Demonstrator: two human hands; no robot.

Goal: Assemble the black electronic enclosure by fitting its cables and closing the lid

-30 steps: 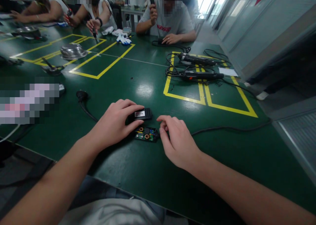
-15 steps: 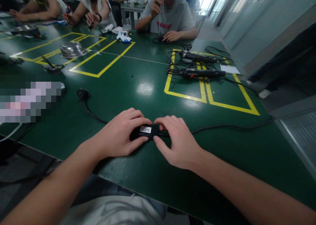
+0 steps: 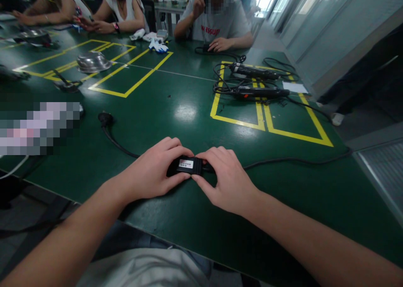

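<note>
A small black box (image 3: pixel 186 165) with a white printed label lies on the green table, in line with a black cable. My left hand (image 3: pixel 159 167) grips its left part between thumb and fingers. At the ribbed right end, my right hand (image 3: pixel 225 177) pinches the box with thumb and forefinger. The cable (image 3: pixel 283 159) runs off to the right from under my right hand. On the left it leads to a black plug (image 3: pixel 105 119) lying on the table. My palms hide parts of the box and cable.
Two black electric screwdrivers (image 3: pixel 261 93) with coiled cords lie at the right within yellow tape. A metal bowl (image 3: pixel 93 62) stands at the back left. White-and-blue gloves (image 3: pixel 158 46) lie near a person (image 3: pixel 217 26) across the table. A blurred pinkish object (image 3: pixel 34 125) is at left.
My right thumb and fingers have shifted slightly left onto the box's ribbed end. Across the table, another person's hands have come together.
</note>
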